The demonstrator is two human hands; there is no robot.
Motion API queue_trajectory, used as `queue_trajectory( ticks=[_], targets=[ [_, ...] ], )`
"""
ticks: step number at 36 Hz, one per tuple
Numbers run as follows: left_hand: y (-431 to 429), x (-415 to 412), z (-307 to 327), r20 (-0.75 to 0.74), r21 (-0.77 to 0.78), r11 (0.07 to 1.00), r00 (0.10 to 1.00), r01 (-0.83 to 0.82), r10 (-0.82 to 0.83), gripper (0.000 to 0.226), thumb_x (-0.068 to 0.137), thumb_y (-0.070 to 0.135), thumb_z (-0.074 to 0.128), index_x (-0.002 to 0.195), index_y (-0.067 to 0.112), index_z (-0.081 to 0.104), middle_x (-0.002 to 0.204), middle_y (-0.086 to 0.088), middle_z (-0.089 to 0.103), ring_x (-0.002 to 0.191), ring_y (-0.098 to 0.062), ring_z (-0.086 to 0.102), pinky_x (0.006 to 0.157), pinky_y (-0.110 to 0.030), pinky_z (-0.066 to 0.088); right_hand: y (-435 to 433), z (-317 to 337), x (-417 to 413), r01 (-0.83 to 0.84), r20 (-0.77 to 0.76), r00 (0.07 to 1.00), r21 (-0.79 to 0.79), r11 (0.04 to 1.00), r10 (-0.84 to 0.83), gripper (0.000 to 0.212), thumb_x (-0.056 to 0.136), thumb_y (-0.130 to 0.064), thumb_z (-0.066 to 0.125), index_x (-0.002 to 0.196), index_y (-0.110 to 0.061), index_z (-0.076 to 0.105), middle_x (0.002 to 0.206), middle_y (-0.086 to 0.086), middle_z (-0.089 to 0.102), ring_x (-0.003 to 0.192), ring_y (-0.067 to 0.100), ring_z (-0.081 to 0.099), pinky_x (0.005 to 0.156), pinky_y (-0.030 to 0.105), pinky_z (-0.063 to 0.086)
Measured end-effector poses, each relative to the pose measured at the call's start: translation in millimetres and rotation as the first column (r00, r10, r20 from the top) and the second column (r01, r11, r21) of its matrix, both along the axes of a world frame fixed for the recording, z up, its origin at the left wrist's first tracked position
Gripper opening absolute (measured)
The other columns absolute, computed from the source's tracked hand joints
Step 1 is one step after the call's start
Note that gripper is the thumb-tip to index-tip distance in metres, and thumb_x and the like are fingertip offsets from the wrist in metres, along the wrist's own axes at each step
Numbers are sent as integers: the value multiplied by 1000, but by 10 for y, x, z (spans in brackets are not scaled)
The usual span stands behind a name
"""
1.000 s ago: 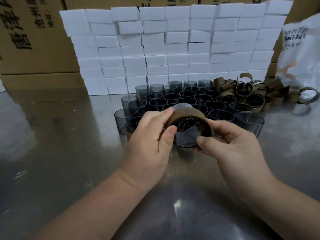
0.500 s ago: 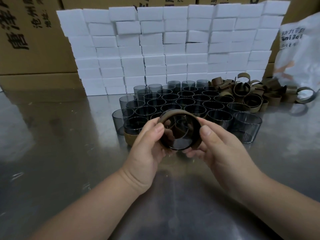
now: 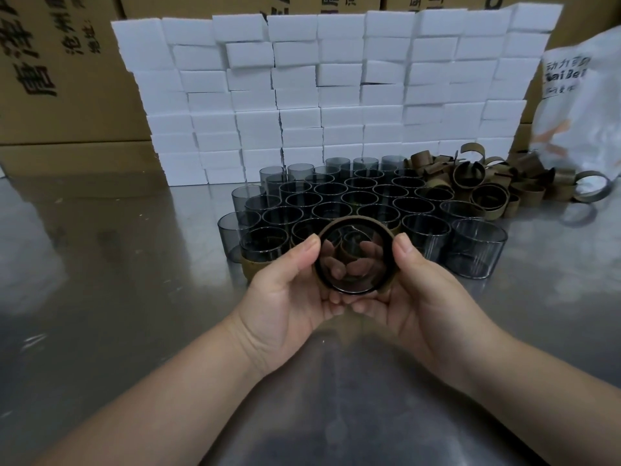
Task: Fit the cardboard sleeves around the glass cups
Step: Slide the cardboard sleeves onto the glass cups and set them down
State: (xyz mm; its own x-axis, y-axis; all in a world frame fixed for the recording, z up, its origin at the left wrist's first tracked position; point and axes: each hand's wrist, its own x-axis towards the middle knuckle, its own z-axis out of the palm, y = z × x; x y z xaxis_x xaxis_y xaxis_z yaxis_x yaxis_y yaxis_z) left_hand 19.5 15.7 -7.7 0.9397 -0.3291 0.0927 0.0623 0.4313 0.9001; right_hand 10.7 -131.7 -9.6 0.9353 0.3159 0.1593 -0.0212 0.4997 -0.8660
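Note:
Both hands hold one smoky glass cup [image 3: 355, 279] tilted toward me, its mouth facing the camera, with a brown cardboard sleeve [image 3: 356, 222] wrapped round it. My left hand [image 3: 290, 290] grips its left side, thumb on the rim, fingers curled beneath. My right hand [image 3: 423, 287] grips the right side the same way. Behind them stand several rows of bare glass cups [image 3: 361, 200] on the steel table [image 3: 134, 314]. A sleeved cup [image 3: 263, 250] sits at the front left of that group. Loose cardboard sleeves [image 3: 487, 183] lie heaped at the back right.
A wall of stacked white boxes [image 3: 336, 95] stands behind the cups. Brown cartons [image 3: 60, 68] line the back. A white printed plastic bag [image 3: 581, 105] leans at the far right beside the sleeve heap.
The sleeve has gone from sitting high and askew on the cup to lying round it. Both hands dropped lower and nearer me, turning the cup's mouth toward the camera.

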Motion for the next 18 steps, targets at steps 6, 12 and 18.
queue_trajectory(
  ticks=[6, 12, 18],
  targets=[
    [42, 41, 13, -82, -34, 990, 987, 134, -137, 75, 62, 40, 62, 123, 0, 48, 102, -21, 45, 77, -26, 45, 73, -36, 35, -19, 10, -14, 8, -30, 1000, -16, 1000, -9, 71, 67, -44, 67, 116, 6, 55, 88, 20, 69, 64, 20, 65, 54, 23, 52],
    [96, 96, -16, -49, -101, 946, 948, 309, -315, 80, 47, 40, 86, 114, 5, 59, 107, -22, 51, 82, -27, 51, 71, -33, 41, -36, -1, -1, 13, 20, 1000, -58, 998, -12, 72, 61, -49, 63, 111, 2, 59, 89, 18, 68, 63, 18, 62, 55, 23, 50],
    [115, 114, -19, -24, -114, 923, 928, 367, -372, 61, 52, 40, 85, 103, 11, 70, 96, -14, 66, 77, -23, 61, 66, -28, 49, -33, -6, 3, 9, 59, 998, -65, 998, -5, 56, 65, -48, 62, 102, -6, 68, 92, 20, 66, 65, 19, 58, 56, 24, 47]
  ],
)
